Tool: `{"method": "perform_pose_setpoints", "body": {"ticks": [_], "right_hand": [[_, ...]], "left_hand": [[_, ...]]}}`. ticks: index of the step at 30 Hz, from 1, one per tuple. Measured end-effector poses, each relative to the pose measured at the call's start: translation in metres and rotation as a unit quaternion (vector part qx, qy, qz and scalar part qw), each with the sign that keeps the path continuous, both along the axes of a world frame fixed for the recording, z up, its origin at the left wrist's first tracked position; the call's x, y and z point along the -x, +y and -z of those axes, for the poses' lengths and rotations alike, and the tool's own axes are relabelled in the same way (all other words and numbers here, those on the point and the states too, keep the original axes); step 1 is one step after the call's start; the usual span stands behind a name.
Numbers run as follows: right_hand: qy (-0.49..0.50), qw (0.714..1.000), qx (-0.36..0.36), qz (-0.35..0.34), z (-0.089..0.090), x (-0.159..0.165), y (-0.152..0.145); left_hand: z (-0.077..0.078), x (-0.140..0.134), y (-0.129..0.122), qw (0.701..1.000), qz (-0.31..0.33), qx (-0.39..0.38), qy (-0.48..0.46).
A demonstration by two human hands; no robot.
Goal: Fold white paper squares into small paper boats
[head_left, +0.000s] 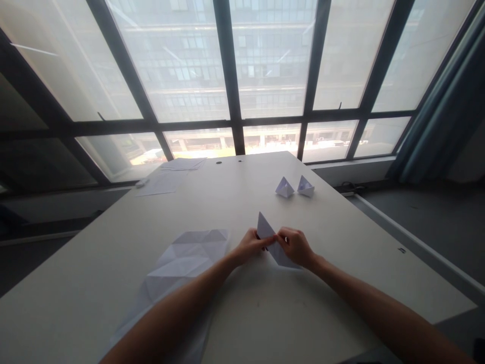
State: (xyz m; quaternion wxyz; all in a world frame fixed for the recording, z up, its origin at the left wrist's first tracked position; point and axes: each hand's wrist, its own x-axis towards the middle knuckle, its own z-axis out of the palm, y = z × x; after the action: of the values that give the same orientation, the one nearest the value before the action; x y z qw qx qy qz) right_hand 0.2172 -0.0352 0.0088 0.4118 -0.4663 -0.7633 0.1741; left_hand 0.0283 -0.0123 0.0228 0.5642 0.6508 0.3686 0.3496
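Observation:
Both my hands are on a folded piece of white paper (265,227) with a pointed tip, held just above the table. My left hand (250,245) grips its left side, with the thumb across the front face. At its long edge, the fingers of my right hand (296,246) pinch the paper close to my left thumb. A larger creased sheet of paper (189,255) lies under and beside my left forearm, partly hidden by it. Farther off to the right stand two folded paper shapes (284,187) (305,186), pointed at the top.
The white table (235,202) reaches toward the windows (269,60). Flat sheets of paper (161,182) lie at its far left, beside a small white object (141,183). A blue curtain (435,106) hangs at the right.

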Motion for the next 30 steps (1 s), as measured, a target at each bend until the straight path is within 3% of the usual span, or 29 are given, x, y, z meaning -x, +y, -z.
{"method": "perform_pose_setpoints", "body": {"ticks": [6, 11, 21, 25, 28, 30], "right_hand": [[0.07, 0.989, 0.106, -0.071, 0.004, -0.003, 0.008], [0.033, 0.981, 0.137, -0.131, 0.0, -0.009, 0.008], [-0.011, 0.961, 0.183, -0.209, -0.004, -0.01, 0.002], [0.03, 0.975, 0.16, -0.149, -0.001, -0.011, 0.007], [0.077, 0.985, 0.129, -0.09, 0.003, -0.01, 0.01], [0.104, 0.987, 0.107, -0.063, 0.005, -0.008, 0.011]], "left_hand": [[0.007, 0.001, 0.003, 1.0, -0.007, -0.005, -0.026], [0.013, 0.001, 0.005, 0.997, -0.027, 0.047, -0.057], [0.026, 0.006, 0.028, 0.963, -0.147, 0.114, -0.194], [0.022, 0.008, 0.027, 0.96, -0.078, 0.139, -0.231], [0.016, 0.007, 0.018, 0.984, 0.003, 0.101, -0.145], [0.012, 0.005, 0.012, 0.996, 0.021, 0.061, -0.066]]}}
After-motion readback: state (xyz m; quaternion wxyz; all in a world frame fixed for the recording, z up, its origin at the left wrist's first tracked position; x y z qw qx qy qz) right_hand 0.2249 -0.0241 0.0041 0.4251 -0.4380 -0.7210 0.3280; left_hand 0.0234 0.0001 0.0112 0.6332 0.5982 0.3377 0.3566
